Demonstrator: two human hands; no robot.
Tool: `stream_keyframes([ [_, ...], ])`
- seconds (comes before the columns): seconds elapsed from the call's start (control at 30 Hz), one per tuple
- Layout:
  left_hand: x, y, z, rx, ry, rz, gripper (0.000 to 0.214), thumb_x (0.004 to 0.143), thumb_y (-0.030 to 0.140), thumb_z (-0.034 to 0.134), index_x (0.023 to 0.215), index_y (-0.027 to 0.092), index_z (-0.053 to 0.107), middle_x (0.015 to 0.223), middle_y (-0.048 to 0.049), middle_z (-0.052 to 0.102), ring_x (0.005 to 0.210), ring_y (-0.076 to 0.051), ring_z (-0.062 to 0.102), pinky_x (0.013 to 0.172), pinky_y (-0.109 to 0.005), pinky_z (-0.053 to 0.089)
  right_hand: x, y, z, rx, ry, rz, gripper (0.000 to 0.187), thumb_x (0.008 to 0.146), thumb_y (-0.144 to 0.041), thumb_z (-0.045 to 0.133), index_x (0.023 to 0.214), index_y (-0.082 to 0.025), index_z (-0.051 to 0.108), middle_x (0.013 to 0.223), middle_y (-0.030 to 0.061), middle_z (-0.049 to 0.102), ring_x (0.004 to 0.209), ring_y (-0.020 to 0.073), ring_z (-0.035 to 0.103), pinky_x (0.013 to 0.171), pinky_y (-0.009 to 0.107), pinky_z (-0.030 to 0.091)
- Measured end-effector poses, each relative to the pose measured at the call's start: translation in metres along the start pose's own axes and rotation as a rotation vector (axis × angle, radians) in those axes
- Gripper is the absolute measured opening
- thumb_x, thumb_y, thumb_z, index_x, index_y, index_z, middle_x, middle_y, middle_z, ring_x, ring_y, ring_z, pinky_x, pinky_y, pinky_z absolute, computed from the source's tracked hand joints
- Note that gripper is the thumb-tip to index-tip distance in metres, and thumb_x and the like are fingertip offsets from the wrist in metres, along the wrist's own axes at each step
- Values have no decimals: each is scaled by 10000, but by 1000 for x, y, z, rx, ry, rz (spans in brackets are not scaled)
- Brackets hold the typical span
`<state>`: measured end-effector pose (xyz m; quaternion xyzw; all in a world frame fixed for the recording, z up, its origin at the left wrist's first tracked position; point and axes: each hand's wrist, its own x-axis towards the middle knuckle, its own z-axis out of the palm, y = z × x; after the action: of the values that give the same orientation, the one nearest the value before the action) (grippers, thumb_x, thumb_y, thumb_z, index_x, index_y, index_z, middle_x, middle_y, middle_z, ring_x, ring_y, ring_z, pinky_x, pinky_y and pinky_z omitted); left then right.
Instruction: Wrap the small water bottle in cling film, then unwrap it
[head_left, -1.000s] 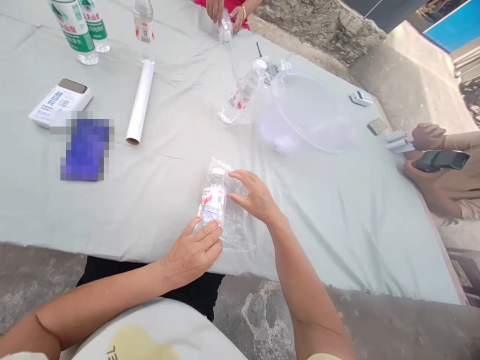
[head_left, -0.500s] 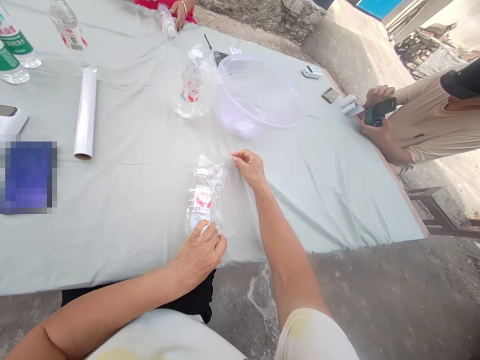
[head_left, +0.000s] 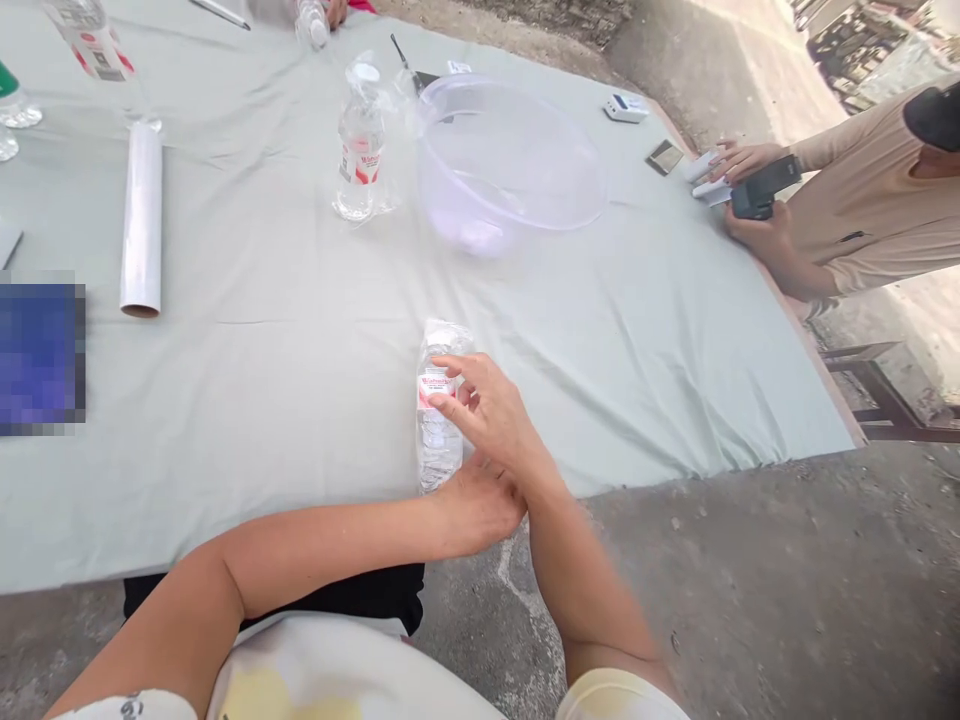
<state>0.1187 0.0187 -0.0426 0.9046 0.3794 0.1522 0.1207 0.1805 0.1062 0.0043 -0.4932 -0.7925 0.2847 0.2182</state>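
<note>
A small clear water bottle (head_left: 437,410) with a red and white label lies near the front edge of the pale green tablecloth (head_left: 300,370), wrapped in clear plastic film. My right hand (head_left: 487,412) rests over its right side with the fingers spread across the label. My left hand (head_left: 476,505) sits at the bottle's near end, mostly hidden under my right wrist, so its fingers do not show.
A clear plastic basin (head_left: 510,165) and an upright bottle (head_left: 358,150) stand further back. A roll of film (head_left: 141,220) lies at the left. A person's hands (head_left: 750,190) with a dark device are at the right edge. More bottles (head_left: 90,45) stand at the far left.
My right hand came back from the loose film onto the bottle. The film, loose beside the bottle before, now lies tight around it. My left hand shifted right, under my right wrist.
</note>
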Motion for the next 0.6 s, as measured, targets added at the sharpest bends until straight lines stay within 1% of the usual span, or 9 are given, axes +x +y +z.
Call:
stream_keyframes([
  [0.03,-4,2,-2,-11,16,90,231,837,194,672,1063,240,682,1204,-66,687,1248,-262,570,1096,-413,403,-3,-3,2,-108,-23,-5,486,863,-603,611,1207,-261,633,1112,73,609,641,135,582,641,333,528],
  [0.1,-20,2,-13,-108,-30,321,129,857,257,668,973,205,690,1084,-83,718,1106,-257,645,950,-402,497,-7,-5,5,-291,-7,49,604,810,-680,635,1238,-255,609,1173,106,569,632,149,583,599,346,517],
  [0.17,-41,-6,-29,-305,-82,386,173,915,340,601,885,185,671,899,-60,724,870,-209,680,770,-371,530,-10,-2,5,-365,20,145,671,775,-704,654,1257,-244,582,1196,131,552,667,184,614,577,353,510],
  [0.23,-61,-24,-47,-475,-24,205,213,961,316,501,892,180,649,875,-50,719,835,-193,671,749,-360,523,-13,2,2,-346,24,237,719,755,-680,684,1300,-236,539,1209,148,551,736,228,649,613,378,525],
  [0.3,-74,-49,-62,-662,58,-141,197,962,275,460,938,183,632,938,-54,716,873,-178,668,791,-335,525,-15,8,0,-267,17,313,734,755,-628,700,1343,-243,488,1205,146,570,836,269,668,701,423,541],
  [0.37,-80,-75,-71,-876,88,-495,179,951,305,479,953,196,621,958,-39,706,884,-174,674,800,-325,531,-17,14,0,-118,14,403,722,761,-588,699,1359,-266,453,1194,127,596,947,295,665,769,452,545],
  [0.43,-82,-96,-75,-1106,120,-706,215,938,388,522,1005,205,613,1056,-44,691,972,-197,678,843,-347,540,-16,19,5,124,16,491,717,763,-559,701,1363,-281,423,1180,104,620,998,294,662,787,448,554],
  [0.5,-83,-109,-75,-1273,171,-773,296,916,453,568,1089,214,597,1222,-71,638,1135,-237,631,909,-383,536,-11,19,15,412,30,524,747,749,-520,723,1372,-284,386,1173,89,640,1010,279,667,793,427,566],
  [0.6,-86,-115,-76,-1366,216,-731,444,872,464,651,1236,235,538,1380,-110,537,1276,-279,529,950,-411,519,4,5,37,739,88,462,813,695,-453,784,1366,-295,354,1210,74,648,1055,261,663,828,407,575],
])
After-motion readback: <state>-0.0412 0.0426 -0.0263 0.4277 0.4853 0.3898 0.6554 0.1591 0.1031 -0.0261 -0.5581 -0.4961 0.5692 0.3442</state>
